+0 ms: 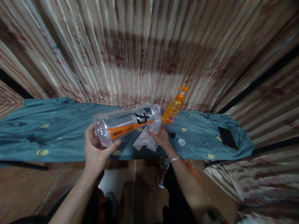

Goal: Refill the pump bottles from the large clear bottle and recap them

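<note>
Above the desk (70,124), seen from the head camera, a clear plastic bottle (126,123) lies nearly level in the air, its base toward the person and its neck pointing away to the right. It looks empty, and a label with an orange band and dark lettering wraps its middle. Behind it an orange pump bottle (174,109) stands upright on the desk, holding orange liquid.

The left hand (97,149) cups the base of the clear bottle, its grip partly closed, thumb on the near side and fingers curled behind. The right hand (161,137), a bangle on its wrist, has its grip closed on a white cloth (146,141) at the bottle's neck end; whether the fingers also touch the neck I cannot tell.

A blue-green cloth with small gold medallions covers the desk. Just right of the right hand lie a small black cap (173,135) and a white round lid (181,142), slightly apart. A dark phone (227,138) lies flat well to the right. Striped, patterned curtains (140,46) hang behind, and the floor (28,183) below is brown.
</note>
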### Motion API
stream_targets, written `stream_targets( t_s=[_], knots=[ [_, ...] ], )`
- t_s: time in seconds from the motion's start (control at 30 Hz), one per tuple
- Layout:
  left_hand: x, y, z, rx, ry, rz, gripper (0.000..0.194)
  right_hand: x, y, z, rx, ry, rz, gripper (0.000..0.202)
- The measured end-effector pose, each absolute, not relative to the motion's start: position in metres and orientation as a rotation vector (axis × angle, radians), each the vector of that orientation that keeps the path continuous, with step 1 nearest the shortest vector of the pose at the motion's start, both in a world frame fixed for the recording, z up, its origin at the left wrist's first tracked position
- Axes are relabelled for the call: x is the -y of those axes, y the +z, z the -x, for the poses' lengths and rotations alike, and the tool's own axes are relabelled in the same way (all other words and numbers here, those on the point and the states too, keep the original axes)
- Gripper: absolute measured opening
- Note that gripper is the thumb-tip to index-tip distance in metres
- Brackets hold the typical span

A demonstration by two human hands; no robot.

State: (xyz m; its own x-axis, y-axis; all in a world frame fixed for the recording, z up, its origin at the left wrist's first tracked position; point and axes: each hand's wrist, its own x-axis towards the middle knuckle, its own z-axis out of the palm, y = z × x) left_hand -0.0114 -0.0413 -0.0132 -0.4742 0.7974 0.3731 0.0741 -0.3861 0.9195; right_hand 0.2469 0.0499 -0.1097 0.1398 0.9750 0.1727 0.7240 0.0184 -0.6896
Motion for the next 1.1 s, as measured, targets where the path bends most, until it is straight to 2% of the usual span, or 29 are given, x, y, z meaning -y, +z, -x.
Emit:
stream_targets(
  t_s=[0.3,0.83,1.1],
  knots=[
    [0.0421,-0.0135,0.0112,-1.354,1.900,-1.197,0.091,-0.0488,-0.1069,-0.2453,1.624,0.501,1.778,0.044],
    [0.0435,-0.0124,0.0125,-1.359,1.876,-1.234,0.089,-0.0486,-0.1078,-0.2447,1.621,0.455,1.761,0.039],
    [0.0441,-0.0115,0.0113,-1.368,1.880,-1.225,0.089,-0.0495,-0.1107,-0.2453,1.606,0.463,1.768,0.043]
  ],
)
